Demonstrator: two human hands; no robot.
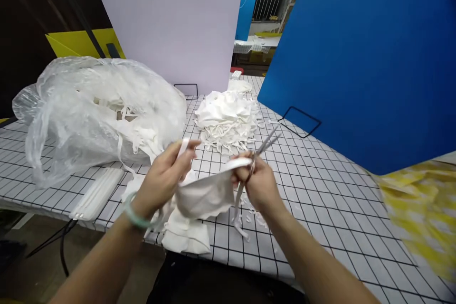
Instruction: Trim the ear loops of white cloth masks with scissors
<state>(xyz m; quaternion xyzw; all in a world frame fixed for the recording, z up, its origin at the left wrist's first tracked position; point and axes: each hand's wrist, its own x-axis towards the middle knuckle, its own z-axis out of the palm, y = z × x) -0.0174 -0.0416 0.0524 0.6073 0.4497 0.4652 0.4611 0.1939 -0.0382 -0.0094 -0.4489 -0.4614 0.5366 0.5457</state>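
My left hand point(166, 175), with a pale green bangle point(137, 216) at the wrist, is closed on a narrow white strap point(184, 146). In my right hand point(260, 183) is a pair of scissors point(268, 142), blades pointing up and away to the right. The fingers of that hand also pinch an edge of a white cloth piece point(206, 194), which hangs between both hands. Its strap ends dangle below the right hand. Under it, more white cloth pieces point(187, 235) lie at the table's near edge. Small white scraps point(251, 216) are scattered beside them.
A heap of white strapped pieces point(228, 118) sits farther back on the grid-patterned table point(320, 194). At left stand a clear plastic bag point(85, 99) of white cloth and a white power strip point(98, 194). Lilac point(171, 23) and blue panels point(363, 66) rise behind; yellow cloth point(420, 209) lies right.
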